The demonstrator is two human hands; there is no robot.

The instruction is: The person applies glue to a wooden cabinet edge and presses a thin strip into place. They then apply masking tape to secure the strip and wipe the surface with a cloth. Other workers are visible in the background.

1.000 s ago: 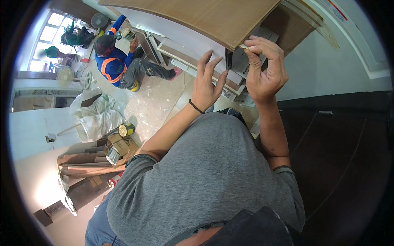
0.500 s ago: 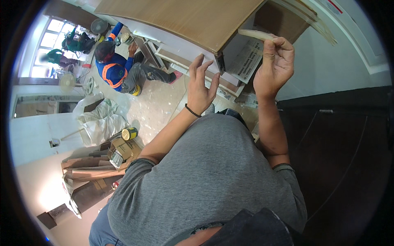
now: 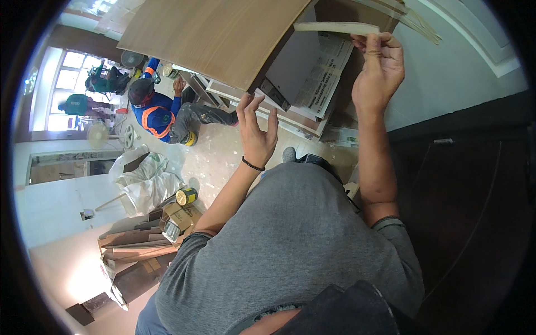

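Shirt (image 3: 290, 234): grey, the person's own; nearest item.

Left hand (image 3: 258, 135): fingers parted, nothing held; dark bracelet (image 3: 253, 165) at the wrist. Fingertips near the lower corner of the cabinet (image 3: 206, 42); contact cannot be told.

Right hand (image 3: 379, 75): well apart from the left, thumb and fingers pinched on the strip (image 3: 338, 27).

Strip: one, pale, thin, slightly bowed. Held by its right end; the length reaches left across the opening of the cabinet.

Cabinet: wood-faced, open at its right side. Contents: newspaper (image 3: 329, 75), spread within; white panel (image 3: 293, 67) beside it.

Loose strips (image 3: 419, 25): several, pale, bunched, at upper right past the cabinet.

Door (image 3: 458, 195): dark, at right.

Carton (image 3: 181, 216): brown, at left. Pale pack (image 3: 171, 230) at its near side; whether inside cannot be told.

Tub (image 3: 186, 196): yellow and black, just beside the carton; contents cannot be made out.

Boards (image 3: 131, 239): brown, piled next to the carton.

Sack (image 3: 148, 187): white, crumpled, on the floor (image 3: 215, 151); contents mostly hidden.

Co-worker (image 3: 153, 109): blue top with orange bands, low down beyond the cabinet.

Fan (image 3: 97, 135): pale, round.

Two people in green, farthest off, by a bright window (image 3: 71, 60).
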